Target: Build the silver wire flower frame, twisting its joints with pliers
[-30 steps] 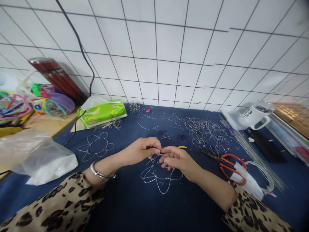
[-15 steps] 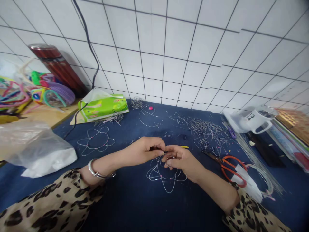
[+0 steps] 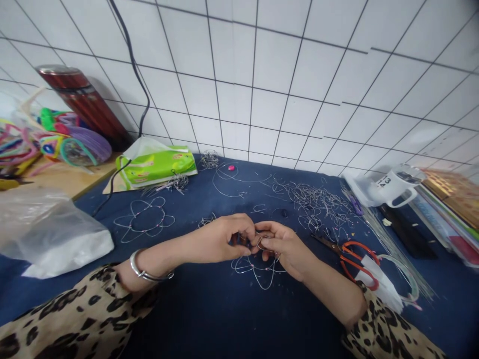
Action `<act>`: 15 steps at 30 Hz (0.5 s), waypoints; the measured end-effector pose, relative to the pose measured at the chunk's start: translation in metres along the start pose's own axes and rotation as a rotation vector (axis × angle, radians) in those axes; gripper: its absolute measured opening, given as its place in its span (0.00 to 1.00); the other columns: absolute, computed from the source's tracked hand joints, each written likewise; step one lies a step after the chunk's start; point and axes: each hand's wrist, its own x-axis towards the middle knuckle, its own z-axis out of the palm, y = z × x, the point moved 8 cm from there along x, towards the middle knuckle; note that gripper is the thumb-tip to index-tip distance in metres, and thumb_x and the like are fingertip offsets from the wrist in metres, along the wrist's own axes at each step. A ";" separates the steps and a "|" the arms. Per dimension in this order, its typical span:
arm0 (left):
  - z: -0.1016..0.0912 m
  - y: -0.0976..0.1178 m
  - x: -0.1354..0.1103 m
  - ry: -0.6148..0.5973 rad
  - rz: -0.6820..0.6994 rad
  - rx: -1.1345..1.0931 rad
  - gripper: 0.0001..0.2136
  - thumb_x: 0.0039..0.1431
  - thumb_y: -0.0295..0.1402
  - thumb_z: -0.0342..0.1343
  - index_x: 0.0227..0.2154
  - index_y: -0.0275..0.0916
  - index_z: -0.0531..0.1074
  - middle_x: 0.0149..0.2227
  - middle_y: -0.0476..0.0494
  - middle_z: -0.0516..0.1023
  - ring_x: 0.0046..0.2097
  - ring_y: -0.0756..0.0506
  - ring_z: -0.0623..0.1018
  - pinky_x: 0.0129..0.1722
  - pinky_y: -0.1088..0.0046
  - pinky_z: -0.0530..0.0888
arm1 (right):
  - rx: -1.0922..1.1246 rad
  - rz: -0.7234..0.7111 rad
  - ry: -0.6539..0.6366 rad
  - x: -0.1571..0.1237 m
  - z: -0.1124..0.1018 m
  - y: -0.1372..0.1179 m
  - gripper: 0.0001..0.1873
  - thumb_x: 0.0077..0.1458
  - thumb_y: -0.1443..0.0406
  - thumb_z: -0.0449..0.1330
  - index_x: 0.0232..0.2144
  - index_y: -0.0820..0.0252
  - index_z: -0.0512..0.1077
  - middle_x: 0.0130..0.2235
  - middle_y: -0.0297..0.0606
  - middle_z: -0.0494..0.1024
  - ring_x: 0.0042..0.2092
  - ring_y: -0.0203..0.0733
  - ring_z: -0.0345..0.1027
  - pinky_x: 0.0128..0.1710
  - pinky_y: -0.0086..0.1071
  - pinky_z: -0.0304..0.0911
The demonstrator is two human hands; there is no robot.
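Note:
Over the middle of the dark blue cloth, my right hand (image 3: pixel 286 248) pinches a flower-shaped wire ring (image 3: pixel 262 279) with small pink beads, its loops hanging below the fingers. Close against it, my left hand (image 3: pixel 232 238) has its thumb and fingers bent around the upper part of the same wire. The exact spot that the left fingertips grip is hidden. A finished-looking wire flower (image 3: pixel 144 219) with pink beads lies flat to the left of my hands.
Orange-handled scissors (image 3: pixel 359 264) and long straight wires lie at right, near a white mug (image 3: pixel 400 185). Tangled wire scraps (image 3: pixel 318 199) spread behind my hands. A green tissue pack (image 3: pixel 160 167), a plastic bag (image 3: pixel 67 239) and a red flask (image 3: pixel 84 102) stand left.
My left hand has rolled, its fingers curling further down around the wire. The wire flower has risen and tilted a little, with its lower loops higher. The view has shifted slightly.

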 end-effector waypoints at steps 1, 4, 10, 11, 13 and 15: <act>0.001 0.000 0.000 -0.003 -0.009 0.005 0.07 0.49 0.28 0.57 0.33 0.39 0.69 0.40 0.45 0.70 0.38 0.48 0.71 0.35 0.73 0.70 | 0.011 0.003 0.004 0.000 0.000 0.000 0.17 0.49 0.69 0.57 0.43 0.59 0.64 0.36 0.37 0.74 0.36 0.37 0.70 0.28 0.27 0.60; 0.003 -0.002 0.000 0.043 -0.032 0.044 0.09 0.47 0.30 0.60 0.32 0.39 0.68 0.40 0.45 0.69 0.39 0.47 0.70 0.36 0.71 0.70 | 0.027 0.008 0.008 0.000 -0.001 -0.001 0.17 0.50 0.68 0.56 0.44 0.60 0.65 0.38 0.39 0.74 0.36 0.37 0.70 0.28 0.27 0.60; 0.005 0.001 0.000 0.160 0.058 0.112 0.03 0.52 0.28 0.55 0.29 0.37 0.66 0.39 0.44 0.69 0.40 0.47 0.70 0.40 0.70 0.70 | 0.056 -0.007 0.013 0.001 -0.003 -0.001 0.16 0.50 0.69 0.56 0.44 0.60 0.65 0.37 0.39 0.74 0.35 0.36 0.69 0.27 0.26 0.61; 0.004 0.002 0.000 0.169 0.081 0.119 0.03 0.53 0.28 0.55 0.30 0.37 0.66 0.39 0.44 0.69 0.41 0.47 0.70 0.40 0.70 0.70 | 0.062 -0.005 0.015 0.001 -0.003 -0.001 0.16 0.50 0.69 0.56 0.44 0.60 0.66 0.37 0.39 0.74 0.35 0.35 0.69 0.27 0.26 0.61; 0.003 0.005 0.000 0.185 0.122 0.132 0.02 0.54 0.28 0.54 0.31 0.37 0.68 0.39 0.43 0.69 0.42 0.47 0.70 0.41 0.70 0.70 | 0.066 -0.004 0.015 0.001 -0.004 -0.001 0.17 0.49 0.70 0.56 0.44 0.60 0.65 0.38 0.39 0.74 0.35 0.35 0.68 0.28 0.26 0.61; 0.002 0.007 0.000 0.197 0.148 0.150 0.02 0.55 0.28 0.53 0.32 0.36 0.69 0.41 0.42 0.69 0.43 0.48 0.70 0.42 0.70 0.70 | 0.063 -0.012 0.013 0.001 -0.004 -0.001 0.17 0.49 0.70 0.56 0.44 0.60 0.65 0.38 0.39 0.73 0.36 0.36 0.69 0.28 0.27 0.61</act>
